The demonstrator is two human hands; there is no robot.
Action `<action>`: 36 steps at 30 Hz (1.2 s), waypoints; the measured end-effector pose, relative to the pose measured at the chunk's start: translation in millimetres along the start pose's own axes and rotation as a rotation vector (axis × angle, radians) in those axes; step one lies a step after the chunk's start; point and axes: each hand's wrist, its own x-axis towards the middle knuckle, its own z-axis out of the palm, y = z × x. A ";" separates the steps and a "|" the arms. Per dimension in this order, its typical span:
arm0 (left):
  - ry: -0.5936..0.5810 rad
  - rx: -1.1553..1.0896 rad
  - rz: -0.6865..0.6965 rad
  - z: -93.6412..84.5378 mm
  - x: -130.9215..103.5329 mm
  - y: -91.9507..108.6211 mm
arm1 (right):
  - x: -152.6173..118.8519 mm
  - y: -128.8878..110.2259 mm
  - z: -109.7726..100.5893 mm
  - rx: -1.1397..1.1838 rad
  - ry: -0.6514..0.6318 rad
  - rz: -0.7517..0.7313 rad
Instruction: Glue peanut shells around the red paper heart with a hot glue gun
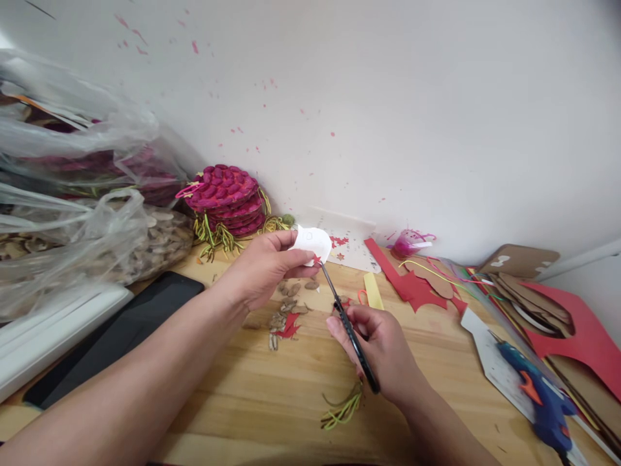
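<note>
My left hand (274, 265) pinches a small piece of white paper (313, 241) with a rounded edge, held above the table. A small red star-shaped bit (316, 259) shows at my left thumb tip, against the paper. In my right hand (383, 343) is a pair of black-handled scissors (356, 343), my fingers closed round the handles. The blades point up and left, and their tips reach the lower edge of the paper beside the red bit. Whether the blades are parted I cannot tell. Below lie several brown seed shells (279, 318) and red paper scraps (290, 327).
A stack of magenta seed-covered discs (228, 200) stands by the wall. Plastic bags (140, 239) of shells and a dark tablet (126, 330) lie left. On the right are red card offcuts (417, 291), a yellow strip (373, 291) and a blue glue gun (538, 395). Green strings (344, 411) lie in front.
</note>
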 end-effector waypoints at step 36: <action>0.034 0.021 0.002 3.1 -1.9 0.3 | -0.4 -2.9 -0.2 -0.001 0.004 0.007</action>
